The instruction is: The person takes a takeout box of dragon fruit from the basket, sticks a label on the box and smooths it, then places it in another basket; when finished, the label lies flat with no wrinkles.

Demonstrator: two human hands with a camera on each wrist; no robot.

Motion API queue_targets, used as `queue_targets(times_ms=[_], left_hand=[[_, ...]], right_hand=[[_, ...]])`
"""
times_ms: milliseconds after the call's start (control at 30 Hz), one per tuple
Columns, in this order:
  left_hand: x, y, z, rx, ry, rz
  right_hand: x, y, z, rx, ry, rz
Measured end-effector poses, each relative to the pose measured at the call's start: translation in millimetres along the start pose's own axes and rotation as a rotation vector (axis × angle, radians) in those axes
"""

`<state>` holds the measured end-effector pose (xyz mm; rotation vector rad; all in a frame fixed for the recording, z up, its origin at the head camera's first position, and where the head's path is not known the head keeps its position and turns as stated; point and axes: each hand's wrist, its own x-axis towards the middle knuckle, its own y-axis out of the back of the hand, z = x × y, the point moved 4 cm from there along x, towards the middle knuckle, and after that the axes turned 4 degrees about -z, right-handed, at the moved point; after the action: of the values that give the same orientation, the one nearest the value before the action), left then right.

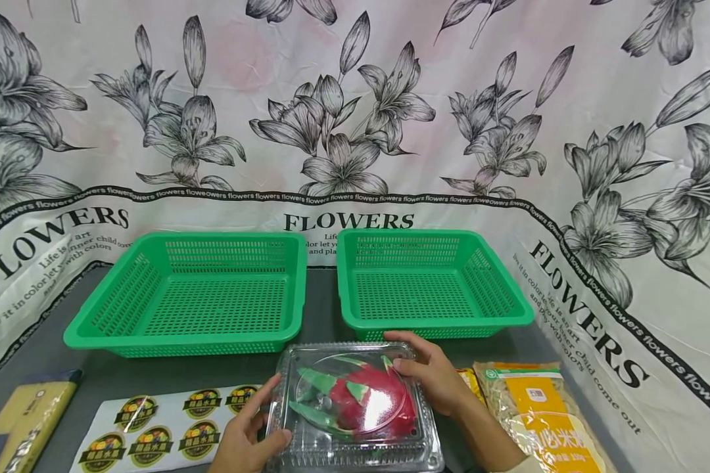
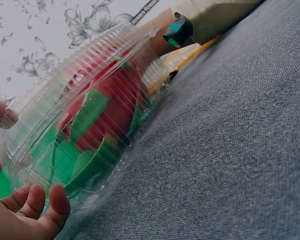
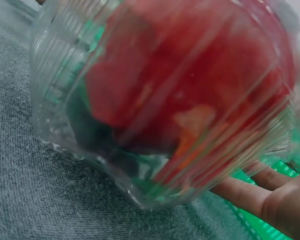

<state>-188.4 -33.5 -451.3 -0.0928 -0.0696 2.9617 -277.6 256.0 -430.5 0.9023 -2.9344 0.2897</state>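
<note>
A clear plastic clamshell box [image 1: 290, 433] with its lid down is at the near middle of the table. Inside lies a red dragon fruit [image 1: 384, 401] with green scale tips. My left hand [image 1: 251, 427] grips the box's left side, thumb on the lid's edge and fingers low along the wall. On the far right corner, my right hand [image 1: 426, 371] holds the box with its thumb over the lid. The right wrist view shows the right hand's fingers [image 3: 240, 194] under the box's lower edge.
Two green plastic baskets [image 1: 183, 348] [image 1: 438, 323] stand behind the box. A sheet of round fruit stickers [image 1: 174, 401] lies to the left, beside a yellow-brown package [image 1: 35, 420]. On the right rests a bag of rice noodles [image 1: 538, 414]. A flowered cloth [image 1: 343, 98] hangs behind.
</note>
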Motion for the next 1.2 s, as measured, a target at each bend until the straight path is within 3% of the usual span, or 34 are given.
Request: queue_targets(times_ms=[533,800,1200], left_hand=[[0.5,1.2,1.8,-0.02,-0.024,-0.008],[1.5,1.8,0.3,-0.047,-0.008,-0.032],[2.7,2.2,-3.3,-0.08,0.012,-0.016]], right_hand=[[2.4,4,3,0.076,-0.002,0.045],[2.5,4,7,0.195,-0.032,0.047],[3.7,3,10,0.237,-0.035,0.037]])
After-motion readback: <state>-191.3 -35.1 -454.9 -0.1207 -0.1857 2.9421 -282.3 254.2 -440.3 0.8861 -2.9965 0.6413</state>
